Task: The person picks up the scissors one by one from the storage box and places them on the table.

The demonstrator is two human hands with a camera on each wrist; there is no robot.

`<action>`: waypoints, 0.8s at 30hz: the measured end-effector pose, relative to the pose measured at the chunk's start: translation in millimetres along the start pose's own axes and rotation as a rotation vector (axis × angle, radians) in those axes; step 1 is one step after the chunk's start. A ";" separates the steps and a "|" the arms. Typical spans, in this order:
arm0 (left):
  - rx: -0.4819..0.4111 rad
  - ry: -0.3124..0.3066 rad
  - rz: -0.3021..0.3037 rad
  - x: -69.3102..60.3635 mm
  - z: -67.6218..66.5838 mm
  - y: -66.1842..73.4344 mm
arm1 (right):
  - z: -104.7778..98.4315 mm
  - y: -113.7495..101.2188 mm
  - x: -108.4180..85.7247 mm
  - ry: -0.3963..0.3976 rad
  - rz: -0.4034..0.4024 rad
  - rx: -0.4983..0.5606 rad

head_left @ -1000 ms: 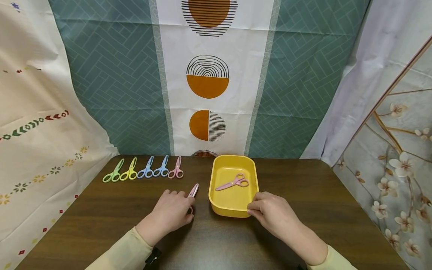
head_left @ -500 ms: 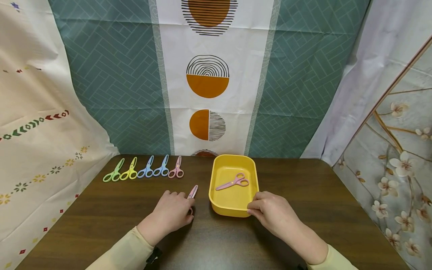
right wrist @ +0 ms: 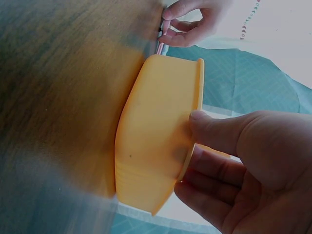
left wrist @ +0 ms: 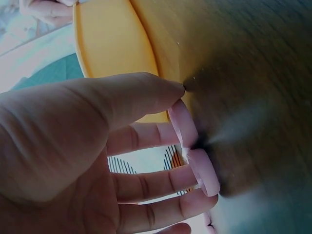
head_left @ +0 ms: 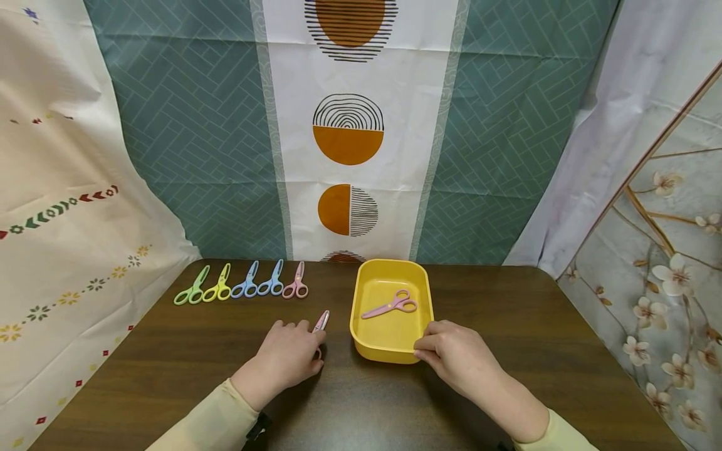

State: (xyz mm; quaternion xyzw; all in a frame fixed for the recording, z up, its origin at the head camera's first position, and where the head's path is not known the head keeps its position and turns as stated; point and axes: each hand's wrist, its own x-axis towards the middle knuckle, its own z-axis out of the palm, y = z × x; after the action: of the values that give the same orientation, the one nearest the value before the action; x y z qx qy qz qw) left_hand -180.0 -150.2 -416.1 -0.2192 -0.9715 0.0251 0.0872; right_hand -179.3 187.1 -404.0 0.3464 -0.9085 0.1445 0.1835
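My left hand (head_left: 284,357) pinches the handles of a pair of pink scissors (head_left: 321,321) on the table, left of the yellow tray (head_left: 389,354). In the left wrist view, the thumb lies against one pink handle loop (left wrist: 184,123) and the fingers are behind both loops. My right hand (head_left: 459,357) grips the tray's near right corner, thumb outside the wall (right wrist: 156,126) and fingers over the rim. Another pair of pink scissors (head_left: 403,304) lies inside the tray, handles to the right.
Along the table's back left edge is a row of scissors: green (head_left: 192,291), yellow (head_left: 217,289), two blue (head_left: 245,287) and pink (head_left: 296,287). Patterned cloths hang behind the dark wooden table (head_left: 507,307) and at both sides.
The tip of the pink scissors under my left hand has shifted slightly toward me. My right hand and the tray have stayed put.
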 end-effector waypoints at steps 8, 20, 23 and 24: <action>0.002 -0.016 -0.023 -1.6 -1.4 2.8 | -0.1 -0.3 0.2 0.008 -0.002 0.002; 0.042 0.047 0.004 -16.8 -10.2 9.1 | 1.3 0.3 -0.6 0.022 -0.007 -0.010; 0.062 0.089 0.052 -25.0 -10.6 10.1 | 1.5 0.2 -0.5 0.021 -0.005 -0.010; 0.068 0.098 0.066 -28.0 -10.5 10.2 | 1.6 0.3 -0.4 0.019 -0.005 -0.010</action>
State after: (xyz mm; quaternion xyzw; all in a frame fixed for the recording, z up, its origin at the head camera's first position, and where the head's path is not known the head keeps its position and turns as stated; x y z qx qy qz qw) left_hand -148.9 -153.0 -411.1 -0.2490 -0.9568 0.0502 0.1414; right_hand -179.6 186.9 -405.7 0.3462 -0.9066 0.1429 0.1942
